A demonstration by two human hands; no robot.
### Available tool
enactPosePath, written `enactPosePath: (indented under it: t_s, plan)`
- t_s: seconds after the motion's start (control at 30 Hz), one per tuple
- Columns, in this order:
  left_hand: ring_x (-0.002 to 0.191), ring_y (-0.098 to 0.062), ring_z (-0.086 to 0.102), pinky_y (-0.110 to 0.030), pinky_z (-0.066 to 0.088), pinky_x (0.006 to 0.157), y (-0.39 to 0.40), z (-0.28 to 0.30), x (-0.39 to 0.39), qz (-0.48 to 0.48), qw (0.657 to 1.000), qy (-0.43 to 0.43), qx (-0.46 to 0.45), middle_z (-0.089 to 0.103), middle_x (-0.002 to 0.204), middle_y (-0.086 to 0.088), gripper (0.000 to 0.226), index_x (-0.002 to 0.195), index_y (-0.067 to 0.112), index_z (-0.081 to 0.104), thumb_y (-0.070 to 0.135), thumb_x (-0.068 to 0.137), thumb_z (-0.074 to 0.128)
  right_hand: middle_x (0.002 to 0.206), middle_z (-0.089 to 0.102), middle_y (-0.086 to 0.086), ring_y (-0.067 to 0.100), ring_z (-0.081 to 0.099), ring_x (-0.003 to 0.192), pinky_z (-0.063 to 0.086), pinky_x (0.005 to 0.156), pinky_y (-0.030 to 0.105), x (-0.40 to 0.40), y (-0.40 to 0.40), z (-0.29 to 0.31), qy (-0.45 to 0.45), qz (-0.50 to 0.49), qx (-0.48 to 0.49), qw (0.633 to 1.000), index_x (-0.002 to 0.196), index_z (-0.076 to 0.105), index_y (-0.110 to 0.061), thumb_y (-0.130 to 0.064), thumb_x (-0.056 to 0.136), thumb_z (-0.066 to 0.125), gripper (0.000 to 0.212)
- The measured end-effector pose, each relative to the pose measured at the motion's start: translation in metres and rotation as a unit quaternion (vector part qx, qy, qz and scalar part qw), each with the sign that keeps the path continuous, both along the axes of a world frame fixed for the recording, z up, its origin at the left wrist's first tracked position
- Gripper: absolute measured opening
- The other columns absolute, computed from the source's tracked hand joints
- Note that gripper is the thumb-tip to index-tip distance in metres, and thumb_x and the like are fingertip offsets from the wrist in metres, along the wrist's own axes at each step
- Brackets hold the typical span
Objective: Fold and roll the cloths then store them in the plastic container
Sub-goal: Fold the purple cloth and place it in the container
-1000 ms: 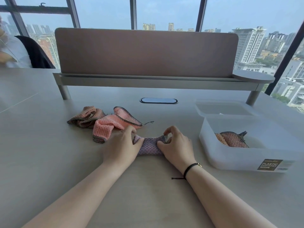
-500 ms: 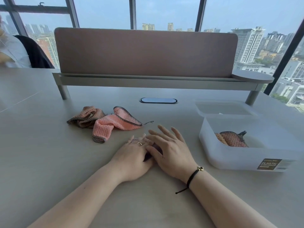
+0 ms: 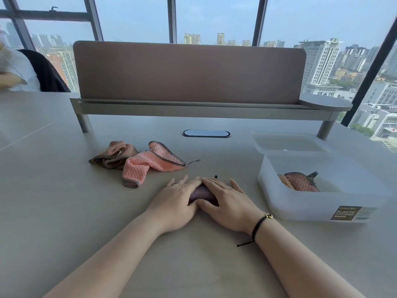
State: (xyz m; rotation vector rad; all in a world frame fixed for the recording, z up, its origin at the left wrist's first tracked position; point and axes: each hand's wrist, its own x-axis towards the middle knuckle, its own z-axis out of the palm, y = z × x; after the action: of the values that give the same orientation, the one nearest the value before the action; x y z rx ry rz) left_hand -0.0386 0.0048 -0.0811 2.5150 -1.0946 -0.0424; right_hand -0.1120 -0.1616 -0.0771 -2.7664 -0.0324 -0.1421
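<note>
A rolled purple cloth (image 3: 200,193) lies on the table in front of me, mostly covered by my hands. My left hand (image 3: 175,200) presses on its left part with straight fingers. My right hand (image 3: 227,200) lies flat over its right part, fingers stretched forward. A crumpled pink cloth (image 3: 150,163) and a brownish cloth (image 3: 113,154) lie behind, to the left. The clear plastic container (image 3: 311,203) stands at the right with rolled cloths (image 3: 299,181) inside.
The container's lid (image 3: 287,143) lies behind it. A desk divider on a raised shelf (image 3: 189,104) spans the back of the table, with a cable port (image 3: 206,133) below. Another person (image 3: 12,69) sits at the far left.
My hands moved from the ends of the purple roll to lie flat on top of it, rolling it tighter. The roll now shows between my hands.
</note>
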Motion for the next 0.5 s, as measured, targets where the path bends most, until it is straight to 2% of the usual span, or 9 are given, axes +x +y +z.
enactPosePath:
  t_s: [0.1, 0.17, 0.2, 0.27, 0.33, 0.4, 0.43, 0.5]
  plan:
    - [0.144, -0.017, 0.034, -0.030, 0.014, 0.119, 0.002, 0.006, -0.009, 0.028, 0.999, -0.026, -0.037, 0.048, 0.150, 0.005, 0.042, 0.143, 0.028, 0.043, 0.035, 0.102, 0.044, 0.138, 0.052, -0.022, 0.000, 0.041, 0.134, 0.015, 0.120, 0.041, -0.003, 0.000, -0.001, -0.023, 0.004, 0.025, 0.999, 0.138, 0.039, -0.042, -0.053, 0.082, 0.052, 0.059]
    - [0.131, -0.026, 0.047, -0.033, 0.028, 0.110, 0.007, 0.009, -0.013, 0.058, 0.996, -0.039, -0.060, 0.062, 0.132, -0.001, 0.032, 0.131, 0.028, 0.052, 0.037, 0.102, 0.043, 0.119, 0.063, -0.017, 0.005, 0.053, 0.120, 0.024, 0.115, 0.037, -0.003, -0.001, -0.002, -0.052, -0.008, 0.035, 0.998, 0.123, 0.052, -0.036, -0.047, 0.081, 0.059, 0.044]
    - [0.123, -0.029, 0.053, -0.037, 0.039, 0.102, 0.011, 0.009, -0.014, 0.061, 0.994, -0.043, -0.076, 0.066, 0.121, -0.003, 0.028, 0.125, 0.030, 0.055, 0.039, 0.101, 0.043, 0.109, 0.067, -0.013, 0.010, 0.057, 0.112, 0.031, 0.110, 0.034, -0.003, -0.001, -0.002, -0.074, -0.017, 0.041, 0.996, 0.113, 0.057, -0.032, -0.046, 0.082, 0.061, 0.034]
    - [0.102, -0.023, 0.064, -0.038, 0.051, 0.083, 0.019, 0.009, -0.015, 0.051, 0.989, -0.029, -0.135, 0.069, 0.101, 0.002, 0.027, 0.114, 0.034, 0.058, 0.048, 0.096, 0.043, 0.090, 0.070, -0.007, 0.016, 0.061, 0.094, 0.044, 0.091, 0.035, -0.006, -0.002, 0.001, -0.113, -0.044, 0.094, 0.988, 0.092, 0.063, -0.026, -0.047, 0.081, 0.062, 0.024]
    - [0.086, -0.010, 0.068, -0.032, 0.052, 0.074, 0.024, 0.011, -0.017, 0.031, 0.981, 0.017, -0.189, 0.072, 0.090, 0.010, 0.032, 0.110, 0.032, 0.061, 0.054, 0.090, 0.049, 0.074, 0.068, -0.006, 0.010, 0.061, 0.076, 0.049, 0.073, 0.034, -0.014, 0.001, 0.007, -0.131, -0.066, 0.235, 0.961, 0.080, 0.064, -0.021, -0.041, 0.082, 0.065, 0.020]
    - [0.085, -0.006, 0.071, -0.031, 0.055, 0.076, 0.026, 0.017, -0.025, -0.001, 0.962, 0.111, -0.249, 0.075, 0.092, 0.010, 0.040, 0.112, 0.032, 0.062, 0.057, 0.081, 0.065, 0.057, 0.056, -0.009, 0.006, 0.048, 0.058, 0.040, 0.056, 0.027, -0.021, 0.005, 0.015, -0.134, -0.074, 0.382, 0.911, 0.069, 0.058, -0.018, -0.028, 0.087, 0.070, 0.024]
    - [0.082, -0.009, 0.073, -0.032, 0.057, 0.074, 0.025, 0.022, -0.030, -0.012, 0.946, 0.167, -0.279, 0.077, 0.092, 0.006, 0.046, 0.114, 0.032, 0.060, 0.055, 0.076, 0.074, 0.054, 0.051, -0.011, 0.006, 0.044, 0.056, 0.036, 0.054, 0.023, -0.025, 0.008, 0.021, -0.139, -0.081, 0.422, 0.892, 0.066, 0.056, -0.018, -0.025, 0.088, 0.072, 0.028]
    - [0.068, -0.015, 0.073, -0.033, 0.058, 0.062, 0.021, 0.031, -0.039, -0.015, 0.911, 0.243, -0.333, 0.077, 0.081, -0.004, 0.057, 0.118, 0.025, 0.058, 0.039, 0.071, 0.086, 0.060, 0.056, -0.006, 0.011, 0.049, 0.060, 0.043, 0.058, 0.025, -0.030, 0.011, 0.034, -0.144, -0.095, 0.485, 0.857, 0.067, 0.059, -0.014, -0.028, 0.086, 0.075, 0.028]
